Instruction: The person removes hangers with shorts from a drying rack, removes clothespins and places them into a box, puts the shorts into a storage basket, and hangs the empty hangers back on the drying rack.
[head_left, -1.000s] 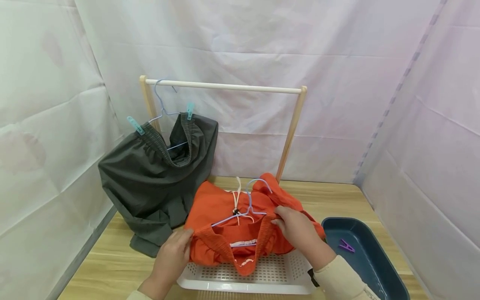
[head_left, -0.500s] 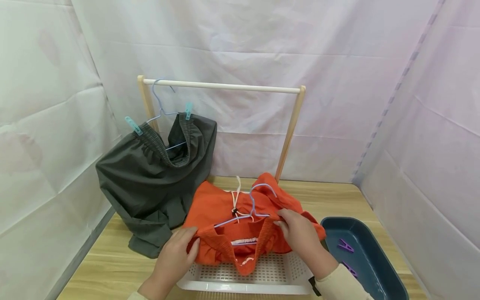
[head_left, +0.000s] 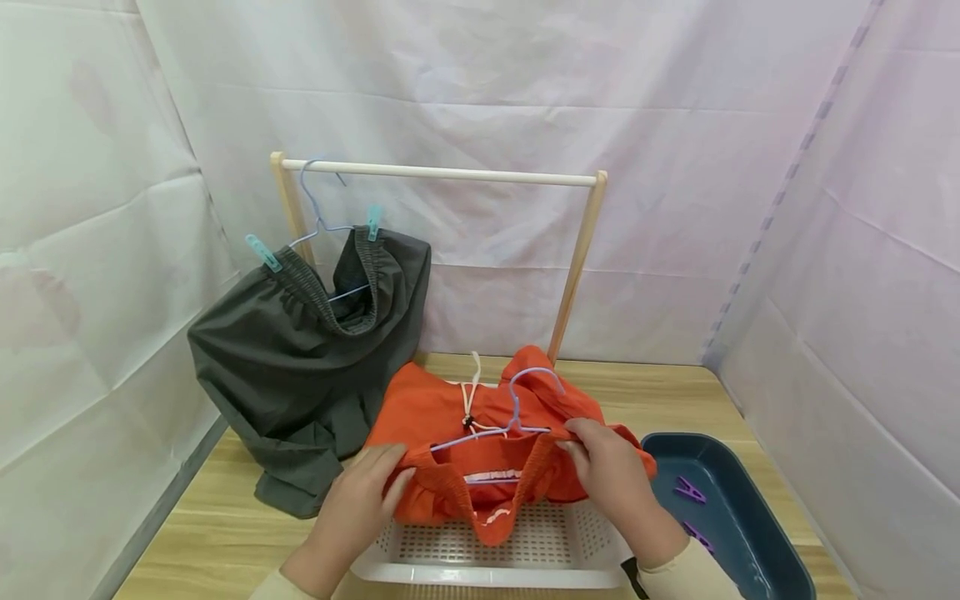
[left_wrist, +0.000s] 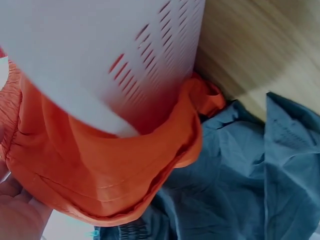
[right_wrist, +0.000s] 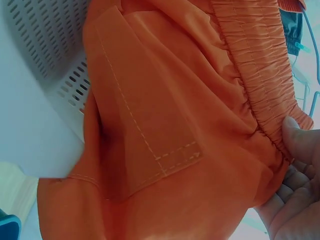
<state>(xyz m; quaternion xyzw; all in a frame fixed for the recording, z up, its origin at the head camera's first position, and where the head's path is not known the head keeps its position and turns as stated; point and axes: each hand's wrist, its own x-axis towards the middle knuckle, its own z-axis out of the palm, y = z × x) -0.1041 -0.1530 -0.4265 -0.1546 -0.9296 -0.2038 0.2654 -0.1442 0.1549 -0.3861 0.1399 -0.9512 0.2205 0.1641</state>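
Note:
Orange pants (head_left: 429, 402) with an elastic waistband (right_wrist: 262, 65) and a white drawstring (head_left: 469, 402) lie across a white perforated basket (head_left: 487, 575). A pale purple hanger (head_left: 515, 410) sits in the waist opening, its hook pointing up and right. At the left end of the waistband, my left hand (head_left: 358, 504) pinches the cloth between thumb and fingers. My right hand (head_left: 617, 479) grips the right end, thumb over the ribbed band in the right wrist view. The hanger's ends are hidden under cloth and fingers.
Dark grey pants (head_left: 315, 358) hang by a hanger and two teal clips (head_left: 262, 252) from a wooden rack (head_left: 442, 172) at the left. A dark blue tray (head_left: 750, 500) with purple clips (head_left: 690, 490) stands at the right. White cloth walls enclose the table.
The hanger hook has shifted right and tipped a little lower. My left hand has slid slightly right and up with the waistband; my right hand has shifted slightly right. A second purple clip shows.

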